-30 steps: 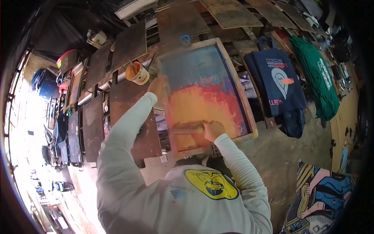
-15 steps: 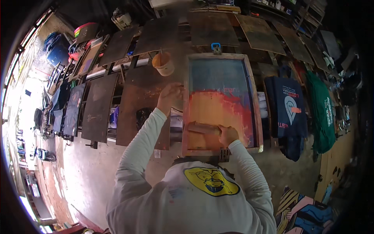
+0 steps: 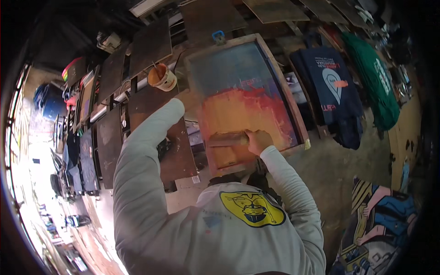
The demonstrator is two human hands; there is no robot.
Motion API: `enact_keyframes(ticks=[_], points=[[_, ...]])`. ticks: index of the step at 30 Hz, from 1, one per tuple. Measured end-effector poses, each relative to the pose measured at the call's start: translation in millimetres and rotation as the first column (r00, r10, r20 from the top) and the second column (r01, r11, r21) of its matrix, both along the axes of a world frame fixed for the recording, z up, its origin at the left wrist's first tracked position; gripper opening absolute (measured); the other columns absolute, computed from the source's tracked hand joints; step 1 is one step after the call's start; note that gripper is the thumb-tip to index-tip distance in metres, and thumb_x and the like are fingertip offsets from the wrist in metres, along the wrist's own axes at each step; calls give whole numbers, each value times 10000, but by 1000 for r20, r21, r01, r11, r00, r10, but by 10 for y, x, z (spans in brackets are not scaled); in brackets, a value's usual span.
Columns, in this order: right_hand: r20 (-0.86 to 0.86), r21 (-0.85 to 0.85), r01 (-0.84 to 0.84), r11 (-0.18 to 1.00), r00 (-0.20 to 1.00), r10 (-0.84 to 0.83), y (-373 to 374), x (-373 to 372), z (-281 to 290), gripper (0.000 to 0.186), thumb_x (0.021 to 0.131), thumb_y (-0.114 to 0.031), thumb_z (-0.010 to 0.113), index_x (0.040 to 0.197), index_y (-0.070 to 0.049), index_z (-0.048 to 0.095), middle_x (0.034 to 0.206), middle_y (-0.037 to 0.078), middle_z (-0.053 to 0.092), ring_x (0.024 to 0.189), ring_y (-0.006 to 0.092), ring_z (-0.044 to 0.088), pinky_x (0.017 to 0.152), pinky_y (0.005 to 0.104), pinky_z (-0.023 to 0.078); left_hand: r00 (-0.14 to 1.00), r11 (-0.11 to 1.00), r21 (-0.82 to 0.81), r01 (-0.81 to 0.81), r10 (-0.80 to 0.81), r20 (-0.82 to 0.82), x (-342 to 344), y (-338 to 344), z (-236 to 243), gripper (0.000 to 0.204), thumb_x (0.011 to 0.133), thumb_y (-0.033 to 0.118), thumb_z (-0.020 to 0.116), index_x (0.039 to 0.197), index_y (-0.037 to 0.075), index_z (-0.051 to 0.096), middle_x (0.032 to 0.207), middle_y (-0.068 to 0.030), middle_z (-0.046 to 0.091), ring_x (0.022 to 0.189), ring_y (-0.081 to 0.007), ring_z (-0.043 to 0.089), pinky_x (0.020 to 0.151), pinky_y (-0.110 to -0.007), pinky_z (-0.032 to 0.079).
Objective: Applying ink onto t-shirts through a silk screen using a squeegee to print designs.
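Note:
A wooden-framed printing screen (image 3: 262,45) lies before me, its mesh grey-blue at the far end and smeared with red and orange ink nearer me. My right hand (image 3: 259,141) is closed around the right end of a squeegee (image 3: 228,139), which rests on the inked mesh in the near half. Beside the screen's left rail is my left hand (image 3: 187,96); its fingers blur into the wood, so whether they grip it I cannot make out. An ink-stained bucket (image 3: 162,78) with a stick-like handle in it stands just beyond that hand.
A blue-handled clamp (image 3: 219,36) sits at the screen's far edge. Dark boards (image 3: 151,46) line the bench to the left and back. On the right hang a printed navy bag (image 3: 327,87) and green cloth (image 3: 373,78). A colourful painted panel (image 3: 380,224) lies at lower right.
The whole view has turned, so the screen now appears slanted. My right hand stays on the squeegee at the near end. My left hand remains by the left rail, its fingers less distinct.

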State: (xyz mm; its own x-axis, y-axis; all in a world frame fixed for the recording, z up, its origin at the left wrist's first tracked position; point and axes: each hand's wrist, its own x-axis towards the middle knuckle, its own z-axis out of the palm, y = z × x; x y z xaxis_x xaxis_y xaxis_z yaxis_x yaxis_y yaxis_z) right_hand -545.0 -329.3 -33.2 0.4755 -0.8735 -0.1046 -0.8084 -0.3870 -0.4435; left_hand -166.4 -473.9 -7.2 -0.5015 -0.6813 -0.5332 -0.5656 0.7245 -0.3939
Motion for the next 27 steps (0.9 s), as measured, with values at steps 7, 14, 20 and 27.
enact_keyframes(ticks=[7,14,20,27], points=[[70,-20,74,997,995,-73,108,-17,38,313,802,-141,597,1112,-112,631,889,197,707,857,387,694,765,497,560,865,867,17,498,-498,66,35,-292,28,255,866,229,584,1064,167,733,1350,27,547,1256,-226,472,1011,-442,404],[42,9,85,996,995,-85,159,-32,53,290,802,-130,600,1092,-120,615,899,183,710,851,383,697,754,495,560,957,962,34,271,-265,-120,-369,-309,702,119,786,130,641,844,110,743,1193,-58,638,1162,-262,539,993,-407,440],[7,9,43,999,999,-43,124,-18,96,288,792,-149,612,1078,-122,623,865,177,710,815,387,698,741,499,561,33,929,281,-243,297,-954,-658,516,840,205,679,-174,439,715,19,496,1183,-123,595,993,-226,582,856,-331,463],[-3,-24,-90,996,996,90,-101,-50,71,359,737,-173,643,1091,-114,647,825,195,701,785,394,687,718,516,554,-553,829,512,-225,324,-767,-1115,1383,859,260,784,-119,550,977,43,484,1110,-117,608,956,-184,619,855,-336,503]])
